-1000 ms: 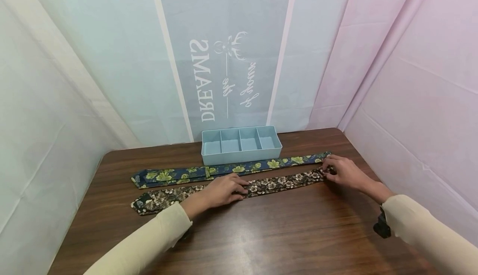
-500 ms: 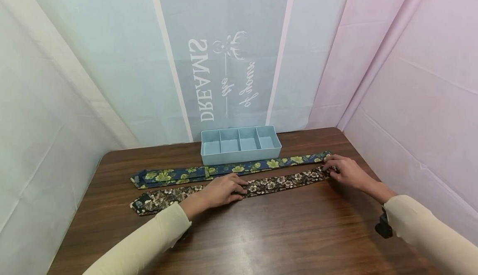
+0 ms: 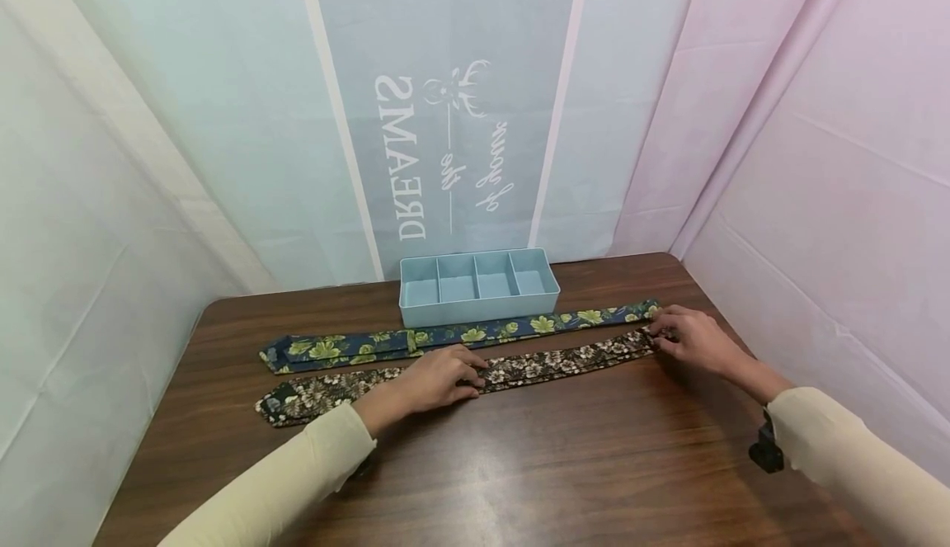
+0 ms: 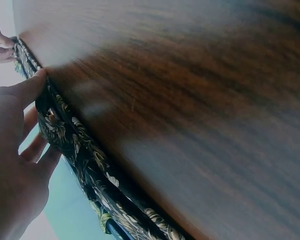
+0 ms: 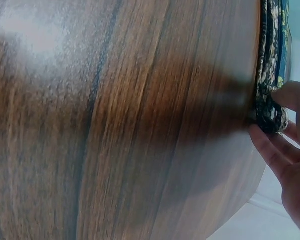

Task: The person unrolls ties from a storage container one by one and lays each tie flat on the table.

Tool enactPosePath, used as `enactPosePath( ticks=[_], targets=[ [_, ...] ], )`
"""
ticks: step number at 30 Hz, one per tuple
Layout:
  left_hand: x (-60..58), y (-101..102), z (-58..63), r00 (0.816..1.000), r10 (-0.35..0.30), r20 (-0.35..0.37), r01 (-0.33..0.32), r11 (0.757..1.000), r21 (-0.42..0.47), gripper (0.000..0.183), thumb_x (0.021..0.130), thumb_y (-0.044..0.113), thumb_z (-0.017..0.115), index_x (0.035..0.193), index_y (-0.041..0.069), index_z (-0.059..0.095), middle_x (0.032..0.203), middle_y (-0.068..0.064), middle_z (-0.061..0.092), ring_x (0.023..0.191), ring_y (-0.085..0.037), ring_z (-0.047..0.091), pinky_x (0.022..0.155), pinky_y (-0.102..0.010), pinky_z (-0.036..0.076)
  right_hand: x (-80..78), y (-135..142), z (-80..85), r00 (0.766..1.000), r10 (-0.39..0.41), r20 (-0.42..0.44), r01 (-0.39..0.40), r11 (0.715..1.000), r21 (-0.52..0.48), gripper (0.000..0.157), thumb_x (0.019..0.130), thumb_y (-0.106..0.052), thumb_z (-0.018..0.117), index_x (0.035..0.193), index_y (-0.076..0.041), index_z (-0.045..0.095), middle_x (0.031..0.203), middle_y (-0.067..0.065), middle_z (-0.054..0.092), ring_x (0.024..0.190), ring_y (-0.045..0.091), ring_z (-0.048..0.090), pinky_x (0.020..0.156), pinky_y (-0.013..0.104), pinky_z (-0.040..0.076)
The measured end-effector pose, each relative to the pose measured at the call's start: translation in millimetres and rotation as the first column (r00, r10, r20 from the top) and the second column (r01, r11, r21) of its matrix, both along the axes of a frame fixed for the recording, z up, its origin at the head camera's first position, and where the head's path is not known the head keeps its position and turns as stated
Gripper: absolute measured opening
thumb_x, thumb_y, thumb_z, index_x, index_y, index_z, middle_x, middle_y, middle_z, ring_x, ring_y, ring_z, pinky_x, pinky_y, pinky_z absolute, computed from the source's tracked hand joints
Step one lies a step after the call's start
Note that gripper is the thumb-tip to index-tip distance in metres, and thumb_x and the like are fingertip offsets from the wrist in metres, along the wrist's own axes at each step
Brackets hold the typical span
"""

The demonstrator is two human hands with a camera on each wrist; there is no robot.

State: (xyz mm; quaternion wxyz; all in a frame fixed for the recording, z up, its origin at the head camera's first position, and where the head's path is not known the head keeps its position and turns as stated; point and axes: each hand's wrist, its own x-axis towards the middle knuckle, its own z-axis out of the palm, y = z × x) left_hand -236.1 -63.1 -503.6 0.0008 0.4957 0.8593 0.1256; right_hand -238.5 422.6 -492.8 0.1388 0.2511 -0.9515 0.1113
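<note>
A black necktie with cream and brown flowers (image 3: 564, 365) lies folded lengthwise across the table, its wide pointed end at the left. My left hand (image 3: 443, 378) holds it near the middle; in the left wrist view the thumb lies along one edge of the black necktie (image 4: 85, 155) and the fingers along the other. At its right end, my right hand (image 3: 698, 341) pinches the fold, with thumb and fingers around the looped cloth (image 5: 270, 117) in the right wrist view. Just behind and nearly parallel lies a blue necktie with yellow-green flowers (image 3: 512, 331), touched by neither hand.
A light blue tray (image 3: 478, 312) with several compartments stands at the back of the brown wooden table (image 3: 519, 464), close behind the blue necktie. Printed cloth (image 3: 460, 159) hangs behind, and pale sheets (image 3: 831, 200) enclose the sides.
My right hand has shifted slightly right with the black necktie's end. My left hand has slid a little left, and the wide end sits slightly further left.
</note>
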Motion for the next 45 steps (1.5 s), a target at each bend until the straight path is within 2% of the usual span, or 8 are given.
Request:
enactPosePath(
  ticks=[7, 21, 28, 32, 35, 39, 42, 45],
  targets=[
    [-0.3, -1.4, -0.9, 1.000, 0.003, 0.002, -0.003, 1.000, 0.013, 0.019, 0.092, 0.030, 0.070, 0.107, 0.021, 0.077, 0.131, 0.002, 0.062, 0.122, -0.016, 0.056, 0.104, -0.035, 0.045, 0.2, 4.0, 0.1, 1.000, -0.019, 0.009, 0.019, 1.000, 0.015, 0.015, 0.076, -0.005, 0.079, 0.087, -0.014, 0.074, 0.100, 0.010, 0.068, 0.075, 0.019, 0.065, 0.058, 0.037, 0.051],
    [2.8, -6.5, -1.2, 0.999, 0.016, 0.030, -0.016, 1.000, 0.005, 0.026, 0.094, 0.029, 0.067, 0.118, 0.023, 0.072, 0.139, 0.002, 0.057, 0.126, -0.016, 0.053, 0.105, -0.035, 0.044, 1.5, 8.4, -1.7, 0.988, -0.120, 0.094, 0.115, 0.992, 0.050, 0.014, 0.078, -0.009, 0.078, 0.088, -0.017, 0.074, 0.102, 0.010, 0.066, 0.081, 0.024, 0.065, 0.062, 0.042, 0.052],
    [3.7, -8.0, -0.3, 0.998, 0.010, 0.064, -0.009, 1.000, -0.008, 0.030, 0.096, 0.028, 0.064, 0.125, 0.022, 0.068, 0.143, 0.001, 0.053, 0.131, -0.019, 0.048, 0.105, -0.038, 0.044, -3.0, 11.1, 0.5, 0.987, -0.113, 0.116, 0.103, 0.991, 0.089, 0.013, 0.079, -0.010, 0.078, 0.089, -0.017, 0.075, 0.100, 0.008, 0.067, 0.081, 0.022, 0.065, 0.064, 0.043, 0.053],
    [5.2, -10.2, 0.0, 0.999, -0.002, 0.042, 0.003, 1.000, -0.029, 0.035, 0.097, 0.030, 0.062, 0.131, 0.022, 0.064, 0.148, -0.001, 0.048, 0.134, -0.022, 0.045, 0.106, -0.041, 0.044, -5.4, 11.8, 6.2, 0.988, -0.101, 0.120, 0.087, 0.989, 0.122, 0.011, 0.079, -0.012, 0.078, 0.089, -0.018, 0.076, 0.096, 0.005, 0.066, 0.078, 0.020, 0.064, 0.062, 0.043, 0.052],
    [5.7, -14.2, 5.0, 1.000, -0.010, 0.016, 0.010, 1.000, 0.011, 0.037, 0.097, 0.029, 0.062, 0.133, 0.020, 0.062, 0.148, -0.003, 0.048, 0.134, -0.024, 0.046, 0.106, -0.042, 0.043, -8.0, 9.6, 11.2, 0.994, -0.088, 0.070, 0.078, 0.988, 0.133, 0.011, 0.078, -0.013, 0.078, 0.087, -0.018, 0.076, 0.092, 0.002, 0.064, 0.070, 0.013, 0.061, 0.054, 0.035, 0.049],
    [2.4, -23.5, 17.4, 0.999, 0.005, -0.038, 0.000, 0.991, 0.131, 0.042, 0.095, 0.025, 0.065, 0.136, 0.017, 0.058, 0.145, -0.002, 0.051, 0.131, -0.023, 0.048, 0.107, -0.040, 0.042, -14.3, 0.6, 21.8, 0.999, -0.049, -0.018, 0.051, 0.994, 0.102, 0.010, 0.078, -0.012, 0.077, 0.088, -0.013, 0.076, 0.092, 0.005, 0.064, 0.065, 0.013, 0.060, 0.049, 0.030, 0.046],
    [-3.2, -34.7, 28.0, 0.993, 0.057, -0.102, -0.035, 0.979, 0.200, 0.051, 0.094, 0.025, 0.066, 0.142, 0.015, 0.052, 0.144, -0.004, 0.052, 0.131, -0.024, 0.049, 0.108, -0.041, 0.041, -21.5, -9.3, 33.5, 0.999, -0.029, -0.042, 0.033, 0.995, 0.089, 0.018, 0.080, -0.013, 0.076, 0.096, -0.004, 0.074, 0.102, 0.016, 0.067, 0.072, 0.025, 0.065, 0.056, 0.039, 0.053],
    [-9.0, -49.0, 39.5, 0.977, 0.150, -0.151, -0.115, 0.968, 0.224, 0.059, 0.094, 0.031, 0.066, 0.146, 0.014, 0.046, 0.148, -0.007, 0.048, 0.135, -0.027, 0.045, 0.110, -0.046, 0.038, -30.6, -19.8, 45.3, 0.999, -0.027, -0.016, 0.029, 0.995, 0.091, 0.031, 0.084, -0.017, 0.075, 0.108, 0.002, 0.070, 0.113, 0.025, 0.064, 0.088, 0.037, 0.066, 0.070, 0.051, 0.055]
  ],
)
